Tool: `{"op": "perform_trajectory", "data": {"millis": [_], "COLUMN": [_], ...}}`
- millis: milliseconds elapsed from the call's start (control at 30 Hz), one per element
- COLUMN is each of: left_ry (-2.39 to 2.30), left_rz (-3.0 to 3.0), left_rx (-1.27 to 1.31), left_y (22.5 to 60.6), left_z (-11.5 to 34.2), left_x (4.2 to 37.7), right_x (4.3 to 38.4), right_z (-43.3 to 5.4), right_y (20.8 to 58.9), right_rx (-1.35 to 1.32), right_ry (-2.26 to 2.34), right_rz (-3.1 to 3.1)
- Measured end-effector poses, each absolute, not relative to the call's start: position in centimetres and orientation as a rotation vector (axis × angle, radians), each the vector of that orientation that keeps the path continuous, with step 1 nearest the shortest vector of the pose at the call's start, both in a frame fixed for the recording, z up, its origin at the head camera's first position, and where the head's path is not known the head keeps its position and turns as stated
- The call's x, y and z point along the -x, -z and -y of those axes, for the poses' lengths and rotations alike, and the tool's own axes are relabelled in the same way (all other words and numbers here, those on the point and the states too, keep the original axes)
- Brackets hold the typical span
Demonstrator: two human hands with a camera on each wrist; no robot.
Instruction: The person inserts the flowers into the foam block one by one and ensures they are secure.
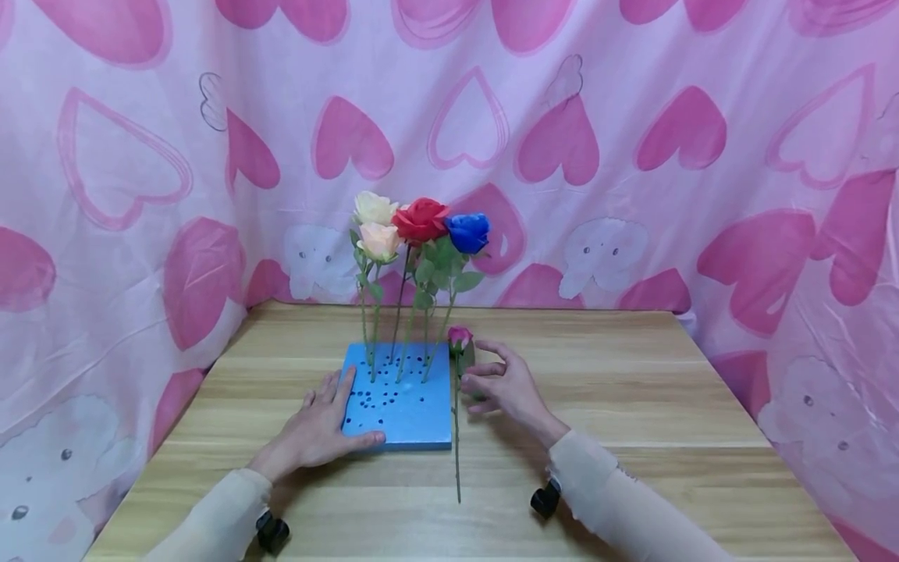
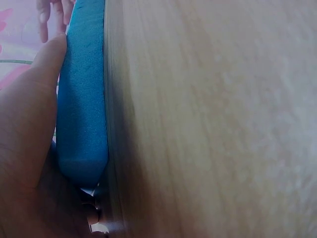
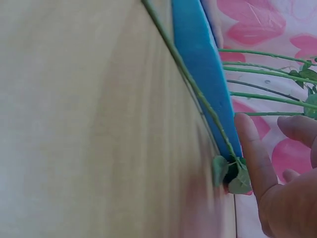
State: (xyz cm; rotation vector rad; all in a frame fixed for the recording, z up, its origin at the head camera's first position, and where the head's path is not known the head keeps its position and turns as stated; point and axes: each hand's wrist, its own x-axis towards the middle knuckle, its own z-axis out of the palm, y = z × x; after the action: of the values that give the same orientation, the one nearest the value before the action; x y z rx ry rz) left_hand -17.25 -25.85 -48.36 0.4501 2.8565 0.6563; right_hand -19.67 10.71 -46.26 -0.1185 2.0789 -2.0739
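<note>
A blue foam block (image 1: 414,417) with many small holes lies on the table. Standing in it are a cream rose (image 1: 374,208), a peach rose (image 1: 379,241), a red rose (image 1: 421,220) and a blue rose (image 1: 468,232). My left hand (image 1: 319,425) rests spread on the block's front left corner, its thumb on the top near the front edge. Along the block's right side lies a magenta rose (image 1: 460,338), its long stem (image 3: 190,82) pointing toward me. Beside this stem hovers my right hand (image 1: 509,388), fingers loosely bent and apart, holding nothing.
The wooden table (image 1: 632,406) extends on both sides of the block. A pink heart-patterned curtain (image 1: 449,117) hangs behind and at both sides. Black wrist cameras (image 1: 272,532) sit under both sleeves. The upright blooms stand tall over the back of the block.
</note>
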Motion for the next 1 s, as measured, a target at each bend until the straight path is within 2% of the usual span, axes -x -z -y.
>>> {"op": "perform_trajectory", "data": {"millis": [467, 1000], "left_ry": [-0.659, -0.657], "left_rz": [-2.869, -2.852], "left_rx": [-0.466, -0.447], "left_y": [48.2, 48.3], "left_z": [25.8, 25.9], "left_x": [17.3, 17.5], "right_x": [18.9, 18.8], "right_z": [-10.1, -9.9], "right_y": [48.2, 47.9], "right_rx": [0.039, 0.058], "right_ry": [1.973, 1.882], "right_rz": [-2.060, -2.061]}}
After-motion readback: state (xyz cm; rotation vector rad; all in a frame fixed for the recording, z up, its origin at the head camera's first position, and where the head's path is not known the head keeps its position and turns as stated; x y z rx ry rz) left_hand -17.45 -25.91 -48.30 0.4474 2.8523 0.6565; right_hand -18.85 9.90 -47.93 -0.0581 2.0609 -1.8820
